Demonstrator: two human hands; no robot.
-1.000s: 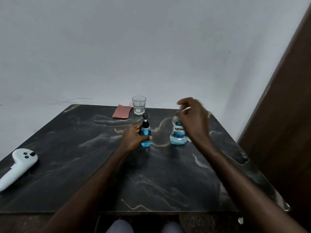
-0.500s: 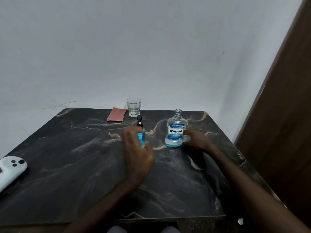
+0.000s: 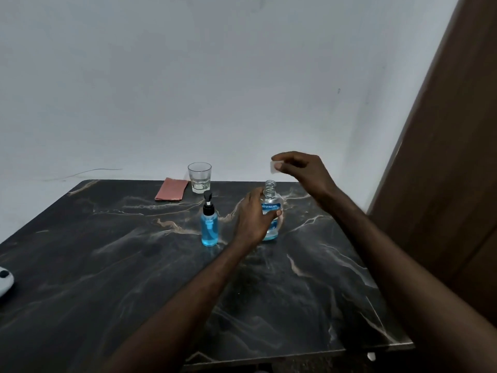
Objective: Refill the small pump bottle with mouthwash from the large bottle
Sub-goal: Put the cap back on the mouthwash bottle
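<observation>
The small pump bottle [image 3: 209, 228], clear with blue liquid and a black pump head, stands upright near the table's middle with no hand on it. Just right of it stands the large mouthwash bottle [image 3: 271, 200], clear with a blue label, a little blue liquid at the bottom and a bare threaded neck. My left hand [image 3: 252, 217] is wrapped around its body. My right hand [image 3: 301, 168] hovers above and to the right of the neck, pinching the clear cap [image 3: 274, 167] between fingertips.
The dark marble table [image 3: 134, 265] carries a drinking glass [image 3: 199, 177] and a folded pink cloth [image 3: 172, 193] at its far edge. A white controller [image 3: 4, 280] lies at the left edge. A brown door [image 3: 451, 157] stands on the right.
My left hand left the small pump bottle and took hold of the large bottle. My right hand rose from the table beside the large bottle, with the cap in its fingers.
</observation>
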